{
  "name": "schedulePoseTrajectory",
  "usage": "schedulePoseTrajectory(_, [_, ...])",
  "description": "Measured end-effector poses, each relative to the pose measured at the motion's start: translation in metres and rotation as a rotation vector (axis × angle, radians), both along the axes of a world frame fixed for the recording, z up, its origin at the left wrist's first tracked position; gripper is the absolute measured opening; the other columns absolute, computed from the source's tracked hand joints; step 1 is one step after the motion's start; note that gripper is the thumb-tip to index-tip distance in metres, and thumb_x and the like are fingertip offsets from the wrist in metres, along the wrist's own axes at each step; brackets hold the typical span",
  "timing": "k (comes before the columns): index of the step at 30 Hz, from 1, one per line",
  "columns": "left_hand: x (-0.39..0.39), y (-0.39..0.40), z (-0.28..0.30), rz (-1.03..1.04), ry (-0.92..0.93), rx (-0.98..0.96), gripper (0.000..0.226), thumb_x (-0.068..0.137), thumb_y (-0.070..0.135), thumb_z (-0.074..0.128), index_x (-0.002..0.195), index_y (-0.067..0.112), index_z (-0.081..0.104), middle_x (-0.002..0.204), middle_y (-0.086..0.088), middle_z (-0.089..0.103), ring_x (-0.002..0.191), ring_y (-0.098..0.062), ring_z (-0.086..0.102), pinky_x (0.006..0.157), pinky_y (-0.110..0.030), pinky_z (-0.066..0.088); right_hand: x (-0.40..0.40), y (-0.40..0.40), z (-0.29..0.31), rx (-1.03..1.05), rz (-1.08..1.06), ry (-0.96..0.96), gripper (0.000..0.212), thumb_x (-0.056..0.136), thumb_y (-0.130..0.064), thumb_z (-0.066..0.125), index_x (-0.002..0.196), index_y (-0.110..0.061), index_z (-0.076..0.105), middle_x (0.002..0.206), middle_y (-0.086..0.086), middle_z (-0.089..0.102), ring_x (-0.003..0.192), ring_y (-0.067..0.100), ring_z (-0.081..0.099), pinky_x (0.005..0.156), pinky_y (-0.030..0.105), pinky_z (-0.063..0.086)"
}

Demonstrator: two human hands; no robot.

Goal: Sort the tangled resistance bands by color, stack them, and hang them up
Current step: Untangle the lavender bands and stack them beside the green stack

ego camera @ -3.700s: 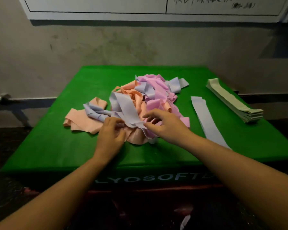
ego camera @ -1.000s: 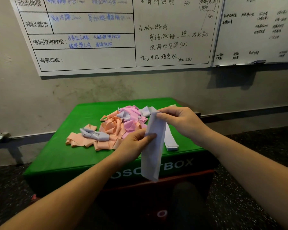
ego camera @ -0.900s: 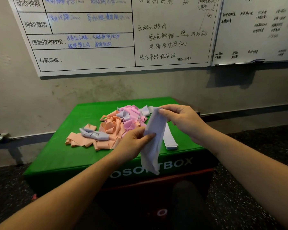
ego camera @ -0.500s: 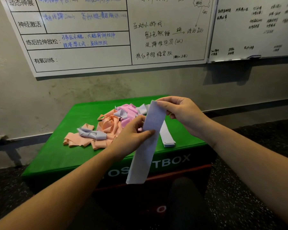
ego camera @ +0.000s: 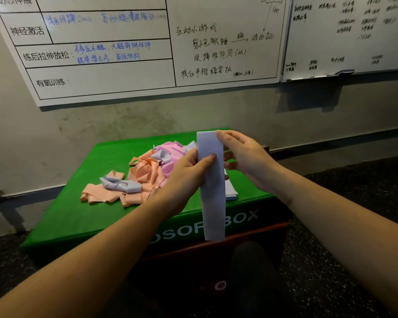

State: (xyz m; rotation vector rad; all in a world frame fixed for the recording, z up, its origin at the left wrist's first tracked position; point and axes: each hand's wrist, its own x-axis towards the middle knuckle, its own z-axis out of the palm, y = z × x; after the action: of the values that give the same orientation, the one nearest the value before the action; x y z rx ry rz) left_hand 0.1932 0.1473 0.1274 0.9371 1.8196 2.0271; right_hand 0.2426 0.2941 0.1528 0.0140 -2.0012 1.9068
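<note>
Quick headcount: two hands up, the left hand (ego camera: 189, 173) and the right hand (ego camera: 246, 157), and between them exactly one lavender band (ego camera: 213, 191) pulled straight. One green box (ego camera: 62, 216) carries the rest. On it sits one tangled heap (ego camera: 147, 171), and that's three colors: peach, pink and lavender. Can't count single bands in there, too knotted. One lavender piece (ego camera: 122, 185) is twisted up at the heap's left end. Near the box's right edge there's one flat lavender stack (ego camera: 231, 191), mostly hidden, so no telling how many are in it. On the wall, two whiteboards: the big one (ego camera: 124, 53) and the smaller one (ego camera: 349, 35).
</note>
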Motion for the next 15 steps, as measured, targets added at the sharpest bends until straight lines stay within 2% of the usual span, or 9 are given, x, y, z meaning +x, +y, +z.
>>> schedulePoseTrajectory(2, [-0.006, 0.007, 0.001, 0.056, -0.060, 0.045, 0.021, 0.102, 0.015, 0.053, 0.121, 0.012, 0.061, 0.115, -0.013, 0.071, 0.107, -0.027, 0.068, 0.094, -0.043, 0.055, -0.001, 0.003, -0.011, 0.041, 0.007, -0.013, 0.019, 0.094, -0.037, 0.064, 0.108, -0.023, 0.062, 0.088, -0.002, 0.065, 0.070, 0.010, 0.059, 0.063, 0.029, 0.048])
schedulePoseTrajectory(4, [-0.015, 0.014, 0.004, 0.098, -0.145, 0.110, 0.020, 0.100, 0.017, 0.054, 0.118, 0.010, 0.060, 0.113, -0.016, 0.071, 0.109, -0.033, 0.067, 0.097, -0.051, 0.053, -0.003, 0.008, -0.026, 0.115, 0.014, -0.062, 0.026, 0.092, -0.031, 0.068, 0.115, -0.022, 0.060, 0.100, 0.004, 0.070, 0.084, 0.013, 0.065, 0.073, 0.034, 0.050])
schedulePoseTrajectory(6, [-0.024, 0.021, 0.009, 0.111, -0.251, 0.177, 0.017, 0.103, 0.015, 0.049, 0.117, 0.008, 0.055, 0.103, -0.015, 0.072, 0.093, -0.029, 0.071, 0.083, -0.046, 0.059, -0.002, 0.013, -0.042, 0.231, 0.045, -0.137, 0.027, 0.090, -0.024, 0.071, 0.115, -0.014, 0.065, 0.105, 0.014, 0.072, 0.090, 0.015, 0.064, 0.078, 0.034, 0.049])
schedulePoseTrajectory(8, [-0.034, 0.028, 0.011, 0.129, -0.365, 0.240, 0.016, 0.105, 0.013, 0.043, 0.118, 0.008, 0.051, 0.097, -0.012, 0.069, 0.078, -0.022, 0.072, 0.066, -0.035, 0.060, -0.004, 0.018, -0.060, 0.389, 0.037, -0.180, 0.021, 0.091, -0.020, 0.071, 0.104, -0.003, 0.068, 0.094, 0.017, 0.071, 0.084, 0.014, 0.058, 0.076, 0.035, 0.044])
schedulePoseTrajectory(10, [-0.049, 0.033, 0.008, 0.180, -0.471, 0.270, 0.016, 0.106, 0.013, 0.042, 0.117, 0.006, 0.051, 0.095, -0.011, 0.066, 0.078, -0.019, 0.069, 0.066, -0.034, 0.058, -0.006, 0.023, -0.074, 0.450, 0.001, -0.215, 0.022, 0.094, -0.019, 0.065, 0.101, 0.002, 0.065, 0.092, 0.022, 0.068, 0.081, 0.015, 0.054, 0.075, 0.036, 0.041])
schedulePoseTrajectory(13, [-0.074, 0.040, -0.003, 0.268, -0.582, 0.270, 0.016, 0.103, 0.010, 0.044, 0.099, 0.002, 0.057, 0.084, -0.010, 0.063, 0.075, -0.017, 0.064, 0.069, -0.031, 0.055, -0.005, 0.031, -0.087, 0.412, 0.013, -0.249, 0.020, 0.096, -0.016, 0.062, 0.113, -0.006, 0.061, 0.096, 0.016, 0.070, 0.081, 0.021, 0.062, 0.077, 0.043, 0.049])
schedulePoseTrajectory(15, [-0.092, 0.046, -0.011, 0.329, -0.606, 0.282, 0.013, 0.101, 0.007, 0.046, 0.102, 0.000, 0.057, 0.082, -0.010, 0.063, 0.076, -0.017, 0.064, 0.074, -0.032, 0.057, -0.005, 0.039, -0.095, 0.344, 0.048, -0.278, 0.033, 0.094, -0.008, 0.060, 0.125, -0.018, 0.053, 0.098, 0.014, 0.071, 0.079, 0.026, 0.067, 0.074, 0.045, 0.054])
